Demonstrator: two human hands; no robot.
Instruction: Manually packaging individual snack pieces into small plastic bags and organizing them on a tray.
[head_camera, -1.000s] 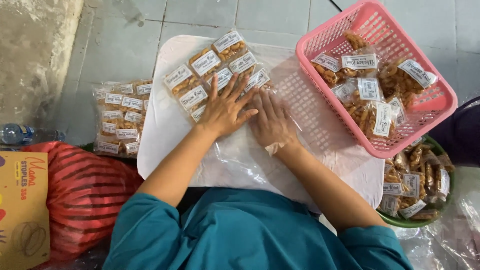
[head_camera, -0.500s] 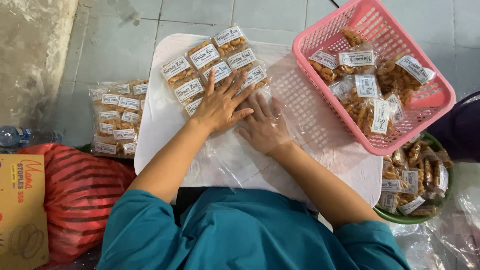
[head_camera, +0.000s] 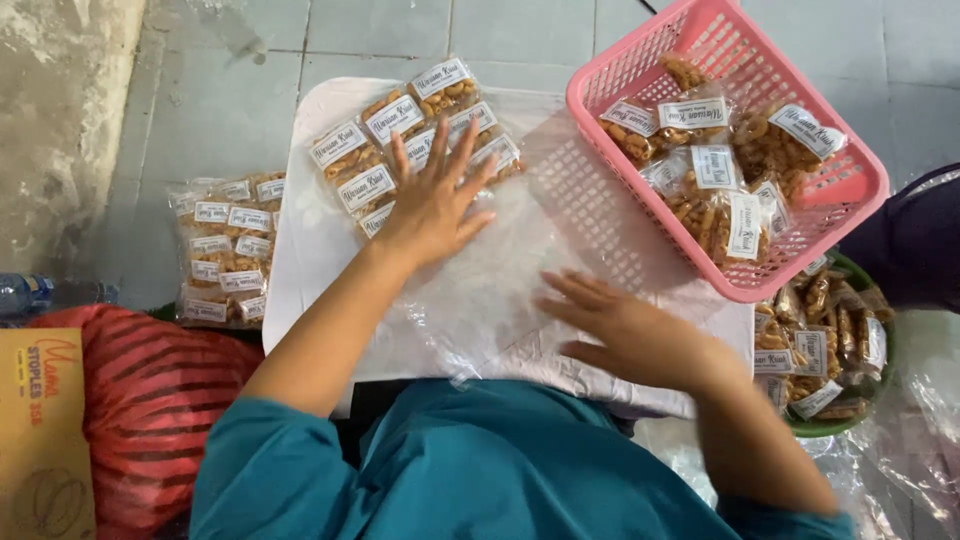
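left hand (head_camera: 435, 205) flat, fingers spread, gripping nothing, pins the rows of small labelled clear snack packets (head_camera: 415, 140) inside the large clear plastic bag (head_camera: 500, 290) on the white board (head_camera: 310, 250). right hand (head_camera: 625, 335), earlier beside the left, has slid back toward the bag mouth, open, smoothing film; packing looks near sealing.

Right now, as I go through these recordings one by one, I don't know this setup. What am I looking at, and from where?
The single view comes from a camera worn on a person's head, looking down at their own two bare hands. The left hand lies flat, fingers spread, on a group of small labelled snack packets inside a clear plastic bag spread over a white board. The right hand rests open on the bag, nearer the body. A pink basket holds more packets, a green bowl others, and a filled bag lies on the floor.
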